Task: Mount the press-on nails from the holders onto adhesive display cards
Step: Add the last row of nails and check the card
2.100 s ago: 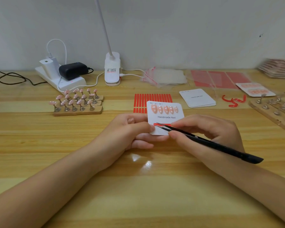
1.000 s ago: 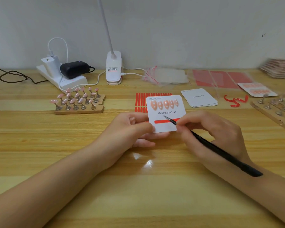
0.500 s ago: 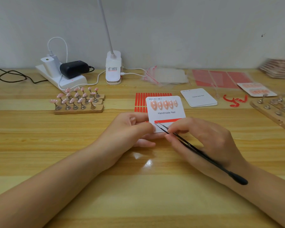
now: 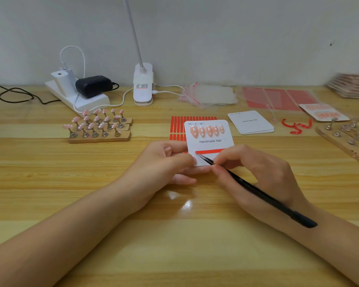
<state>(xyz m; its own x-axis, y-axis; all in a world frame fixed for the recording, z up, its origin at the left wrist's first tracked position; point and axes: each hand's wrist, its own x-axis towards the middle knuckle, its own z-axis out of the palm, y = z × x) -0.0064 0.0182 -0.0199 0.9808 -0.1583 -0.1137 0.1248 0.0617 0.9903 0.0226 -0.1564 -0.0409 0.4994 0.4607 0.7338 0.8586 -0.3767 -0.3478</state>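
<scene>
Five nails mounted on card, pinched by left hand. Right hand gripping tweezers, tips at card's red strip. Risk: liner tearing or card slipping under sideways pull.

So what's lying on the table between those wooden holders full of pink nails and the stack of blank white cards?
In the head view, between the holders and the blank cards lie the red adhesive strips and the held display card.

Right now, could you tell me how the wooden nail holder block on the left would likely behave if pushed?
The wooden holder block lies flat and low, so it would probably slide, not tip. Its nails perch on thin metal stands, so a bump might knock some loose.
</scene>
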